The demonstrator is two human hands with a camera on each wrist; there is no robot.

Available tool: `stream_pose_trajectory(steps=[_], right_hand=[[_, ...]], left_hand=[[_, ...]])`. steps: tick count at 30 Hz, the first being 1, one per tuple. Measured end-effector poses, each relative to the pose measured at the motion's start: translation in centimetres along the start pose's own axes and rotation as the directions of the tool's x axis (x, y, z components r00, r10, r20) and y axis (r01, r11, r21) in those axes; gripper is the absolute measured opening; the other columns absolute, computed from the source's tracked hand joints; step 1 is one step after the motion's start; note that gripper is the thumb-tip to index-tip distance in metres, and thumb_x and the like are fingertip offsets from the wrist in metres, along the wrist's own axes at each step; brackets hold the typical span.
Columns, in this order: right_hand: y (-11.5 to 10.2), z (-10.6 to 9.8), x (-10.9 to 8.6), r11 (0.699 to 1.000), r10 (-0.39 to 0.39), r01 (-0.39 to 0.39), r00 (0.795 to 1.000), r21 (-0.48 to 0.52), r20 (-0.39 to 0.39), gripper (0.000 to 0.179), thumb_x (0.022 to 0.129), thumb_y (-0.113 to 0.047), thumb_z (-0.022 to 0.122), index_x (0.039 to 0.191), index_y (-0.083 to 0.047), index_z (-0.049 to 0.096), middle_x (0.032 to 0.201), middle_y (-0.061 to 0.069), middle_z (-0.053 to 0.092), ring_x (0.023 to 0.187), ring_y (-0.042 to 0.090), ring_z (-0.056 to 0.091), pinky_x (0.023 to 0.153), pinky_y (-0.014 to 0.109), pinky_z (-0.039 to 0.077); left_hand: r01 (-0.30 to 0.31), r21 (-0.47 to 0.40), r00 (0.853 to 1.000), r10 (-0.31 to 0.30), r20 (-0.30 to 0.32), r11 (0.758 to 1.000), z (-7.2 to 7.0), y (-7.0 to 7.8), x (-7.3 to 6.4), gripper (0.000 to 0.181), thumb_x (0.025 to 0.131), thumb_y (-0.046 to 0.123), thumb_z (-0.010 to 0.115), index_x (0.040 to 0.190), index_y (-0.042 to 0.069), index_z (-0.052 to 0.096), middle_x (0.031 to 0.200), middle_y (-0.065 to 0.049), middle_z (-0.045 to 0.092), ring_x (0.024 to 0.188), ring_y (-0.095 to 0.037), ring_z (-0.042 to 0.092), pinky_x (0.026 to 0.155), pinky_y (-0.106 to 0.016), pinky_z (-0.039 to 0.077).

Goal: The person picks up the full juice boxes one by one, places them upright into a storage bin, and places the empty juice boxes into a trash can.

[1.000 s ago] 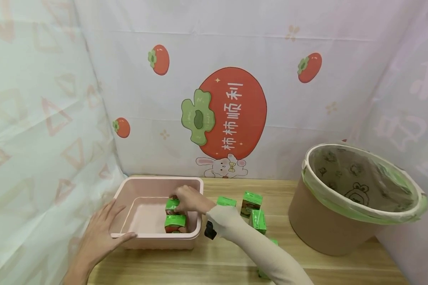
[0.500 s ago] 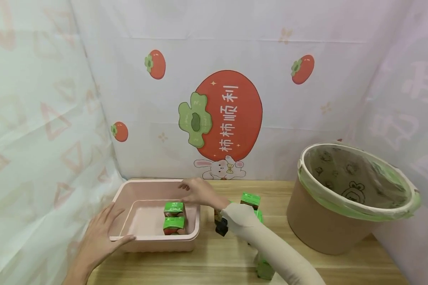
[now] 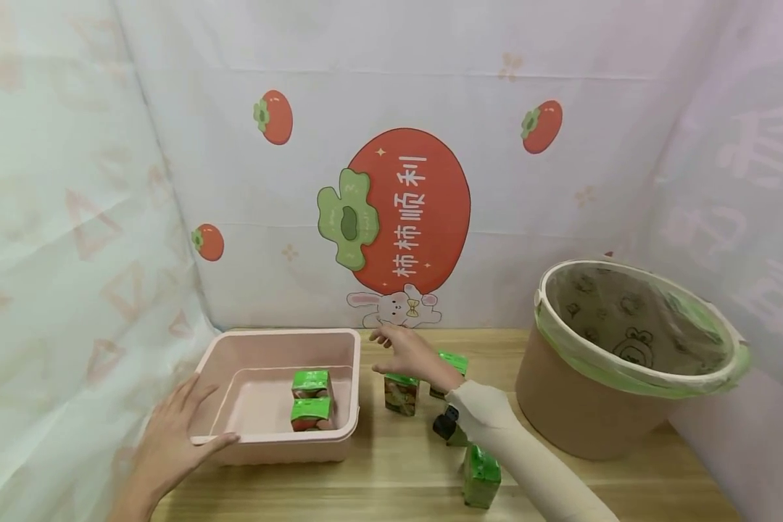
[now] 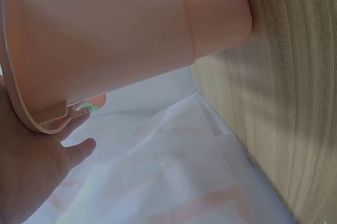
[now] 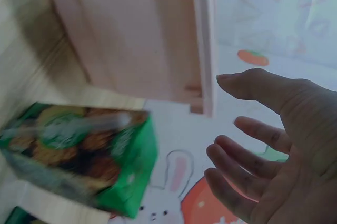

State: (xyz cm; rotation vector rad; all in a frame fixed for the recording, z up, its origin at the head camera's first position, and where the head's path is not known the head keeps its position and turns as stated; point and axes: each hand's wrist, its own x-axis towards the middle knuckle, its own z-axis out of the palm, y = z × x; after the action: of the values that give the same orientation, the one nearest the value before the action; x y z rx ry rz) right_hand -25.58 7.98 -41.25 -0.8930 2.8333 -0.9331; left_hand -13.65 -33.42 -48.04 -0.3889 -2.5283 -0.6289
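My left hand (image 3: pixel 170 435) rests at the left corner of a pink plastic basin (image 3: pixel 280 438), fingers extended and thumb along the front rim. In the left wrist view the palm is against the basin's rim. Inside the basin, on its right side, stand two small green-topped cartons, a rear carton (image 3: pixel 311 381) and a front carton (image 3: pixel 310 415). Right of the basin, my right hand (image 3: pixel 412 355) hovers with loosely spread fingers and holds nothing. Below it stands a green carton (image 3: pixel 401 398) with brown pictures; the right wrist view shows this carton (image 5: pixel 73 145) close up, slightly blurred.
More green cartons stand to the right: a back carton (image 3: pixel 454 359), a front carton (image 3: pixel 481 475), and a carton (image 3: pixel 457 436) partly hidden by the right sleeve (image 3: pixel 515 442). A large lined bucket (image 3: pixel 574 406) stands at the right on the wooden table (image 3: pixel 391 493). Printed cloth hangs behind.
My right hand has let go of the rear carton in the basin, lifted out over the right rim and moved right to above the nearest carton outside. The left hand has stayed at the basin.
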Motion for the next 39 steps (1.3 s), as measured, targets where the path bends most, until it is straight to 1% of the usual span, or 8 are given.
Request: stream_pose_trajectory(steps=[5,9,12,17,21,27,33,39], right_hand=[[1.5,0.5,-1.1,0.998,0.059,-0.059,0.998,0.003,0.003,0.052,0.086,-0.016,0.089,0.132,-0.005,0.067,0.128,0.010,0.069,0.114,0.028,0.067,0.096,0.044,0.058],[2.5,1.1,-1.9,0.996,0.082,-0.082,0.997,0.019,0.009,0.053,0.085,-0.013,0.089,0.132,-0.003,0.067,0.128,0.013,0.069,0.114,0.030,0.067,0.095,0.046,0.059],[3.0,1.5,-2.2,0.994,0.103,-0.103,0.994,0.029,0.023,0.054,0.084,-0.012,0.090,0.132,-0.003,0.067,0.127,0.014,0.069,0.114,0.030,0.067,0.093,0.045,0.060],[3.5,2.1,-2.5,0.989,0.145,-0.146,0.988,0.020,0.052,0.051,0.084,-0.013,0.091,0.128,-0.004,0.067,0.118,0.012,0.068,0.103,0.026,0.064,0.084,0.041,0.058],[3.8,2.4,-2.5,0.986,0.165,-0.166,0.985,0.013,0.048,0.049,0.082,-0.008,0.090,0.125,-0.004,0.066,0.116,0.010,0.066,0.096,0.022,0.060,0.080,0.039,0.057],[4.0,2.5,-2.4,0.987,0.160,-0.161,0.987,0.028,0.035,0.045,0.081,-0.003,0.090,0.118,-0.002,0.065,0.110,0.008,0.068,0.088,0.018,0.058,0.076,0.037,0.056],[4.3,2.6,-2.4,0.986,0.160,-0.161,0.987,0.036,0.023,0.043,0.081,-0.003,0.090,0.117,-0.001,0.066,0.108,0.009,0.070,0.087,0.017,0.059,0.077,0.036,0.056],[4.3,2.5,-2.4,0.991,0.125,-0.126,0.992,0.036,0.017,0.039,0.080,-0.004,0.090,0.112,-0.002,0.067,0.101,0.005,0.069,0.084,0.016,0.058,0.073,0.032,0.056]], left_hand=[[0.006,0.005,1.000,-0.006,0.005,1.000,-0.1,-0.2,-0.1,0.090,0.067,0.046,0.093,0.141,0.010,0.058,0.156,-0.032,0.044,0.138,-0.055,0.040,0.107,-0.077,0.028],[0.019,0.000,1.000,-0.019,0.023,1.000,0.0,-0.3,-0.1,0.090,0.068,0.046,0.093,0.143,0.011,0.057,0.157,-0.031,0.043,0.139,-0.054,0.039,0.112,-0.078,0.023],[0.018,-0.002,0.999,-0.018,0.027,1.000,0.0,-0.3,-0.1,0.090,0.069,0.046,0.093,0.143,0.011,0.057,0.157,-0.030,0.042,0.140,-0.054,0.039,0.112,-0.079,0.023],[0.013,-0.005,1.000,-0.013,0.025,1.000,-0.1,-0.3,-0.1,0.089,0.068,0.045,0.094,0.142,0.011,0.057,0.157,-0.031,0.043,0.139,-0.055,0.039,0.110,-0.079,0.025],[0.016,-0.006,0.999,-0.016,0.030,1.000,-0.1,-0.1,-0.1,0.089,0.069,0.045,0.093,0.142,0.011,0.057,0.157,-0.031,0.042,0.140,-0.055,0.038,0.112,-0.077,0.024],[0.014,-0.009,0.999,-0.014,0.030,1.000,-0.2,-0.1,-0.1,0.089,0.069,0.045,0.093,0.143,0.011,0.057,0.157,-0.031,0.042,0.140,-0.055,0.038,0.114,-0.075,0.024],[0.011,-0.007,1.000,-0.011,0.026,1.000,-0.1,-0.2,-0.2,0.089,0.069,0.045,0.093,0.143,0.011,0.057,0.158,-0.030,0.042,0.140,-0.055,0.038,0.115,-0.073,0.024],[0.019,-0.003,1.000,-0.019,0.021,1.000,-0.1,-0.1,-0.3,0.089,0.070,0.046,0.093,0.143,0.011,0.057,0.159,-0.029,0.041,0.141,-0.054,0.037,0.115,-0.075,0.023]])
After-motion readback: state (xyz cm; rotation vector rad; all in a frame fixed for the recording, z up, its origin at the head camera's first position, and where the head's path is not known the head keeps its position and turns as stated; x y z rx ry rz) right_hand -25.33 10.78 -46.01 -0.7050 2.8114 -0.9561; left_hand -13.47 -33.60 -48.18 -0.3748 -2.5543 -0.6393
